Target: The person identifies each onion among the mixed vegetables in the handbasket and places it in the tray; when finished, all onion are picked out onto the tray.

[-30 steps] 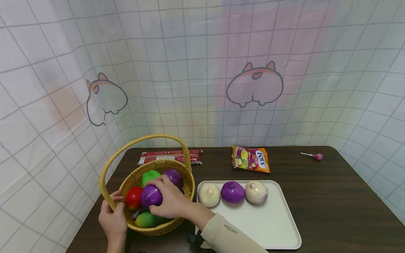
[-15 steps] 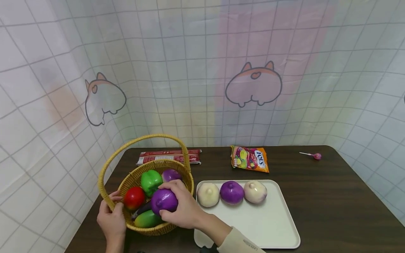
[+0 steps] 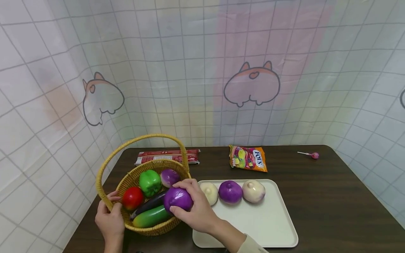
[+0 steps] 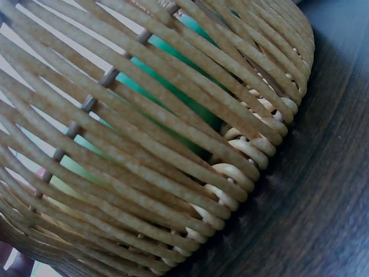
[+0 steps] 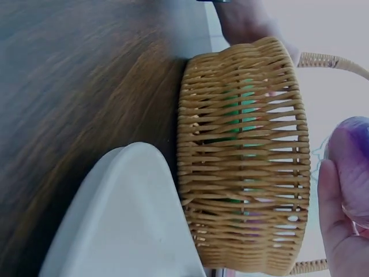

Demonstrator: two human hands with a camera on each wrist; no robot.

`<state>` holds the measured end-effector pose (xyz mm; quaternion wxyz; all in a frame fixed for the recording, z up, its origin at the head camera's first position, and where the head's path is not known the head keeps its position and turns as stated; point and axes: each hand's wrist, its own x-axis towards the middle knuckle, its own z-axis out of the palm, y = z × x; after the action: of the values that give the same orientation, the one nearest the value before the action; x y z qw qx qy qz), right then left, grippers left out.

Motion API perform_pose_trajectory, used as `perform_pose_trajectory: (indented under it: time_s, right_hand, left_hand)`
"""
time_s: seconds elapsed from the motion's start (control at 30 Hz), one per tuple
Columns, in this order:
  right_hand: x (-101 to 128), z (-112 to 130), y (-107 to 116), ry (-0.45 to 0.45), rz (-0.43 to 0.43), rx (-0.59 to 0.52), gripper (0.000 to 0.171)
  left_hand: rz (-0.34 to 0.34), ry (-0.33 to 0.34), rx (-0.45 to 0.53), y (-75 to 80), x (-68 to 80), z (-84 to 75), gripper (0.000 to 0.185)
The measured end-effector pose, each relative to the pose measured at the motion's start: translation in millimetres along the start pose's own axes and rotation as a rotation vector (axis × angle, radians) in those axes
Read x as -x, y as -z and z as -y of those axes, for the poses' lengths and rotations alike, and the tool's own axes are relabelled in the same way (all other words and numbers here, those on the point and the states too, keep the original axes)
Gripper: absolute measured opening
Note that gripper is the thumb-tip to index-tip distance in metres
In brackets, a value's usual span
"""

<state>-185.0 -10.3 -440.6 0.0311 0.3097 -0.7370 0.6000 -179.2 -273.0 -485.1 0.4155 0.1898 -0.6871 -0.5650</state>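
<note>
My right hand [image 3: 193, 207] grips a purple onion [image 3: 178, 199] just above the right rim of the wicker basket [image 3: 164, 227], beside the white tray [image 3: 278, 228]. The same purple onion [image 5: 353, 167] shows at the right edge of the right wrist view. My left hand [image 3: 109, 218] holds the basket's left rim. Inside the basket lie a red tomato [image 3: 132, 198], a green pepper [image 3: 149, 182], another purple onion [image 3: 169, 177], a dark eggplant [image 3: 148, 207] and a green mango [image 3: 151, 217]. The tray carries a white onion [image 3: 210, 192], a purple onion [image 3: 230, 192] and a second white onion [image 3: 254, 190].
At the back of the dark wooden table [image 3: 332, 196] lie a red packet [image 3: 167, 156], an orange candy bag [image 3: 248, 158] and a pink lollipop [image 3: 311, 155]. A checked cloth with cartoon prints hangs behind and at both sides. The basket's wicker wall [image 4: 173, 144] fills the left wrist view.
My right hand has lifted the purple onion out of the basket and carried it right, toward the tray. The eggplant underneath is now uncovered. The left hand keeps its hold on the rim.
</note>
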Motion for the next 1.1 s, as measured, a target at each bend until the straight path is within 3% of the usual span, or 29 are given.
perform_pose_trajectory:
  time_s: [0.47,1.1]
  right_hand:
    - [26,1,19,-0.014,-0.002,-0.004,0.046]
    - [62,-25,45,0.014,-0.02,0.159,0.048]
  left_hand:
    - [-0.006,0.009,0.001,1.0,-0.6,1.7,0.018]
    - [0.003,0.01,0.014,0.1,-0.8,2.1,0.018]
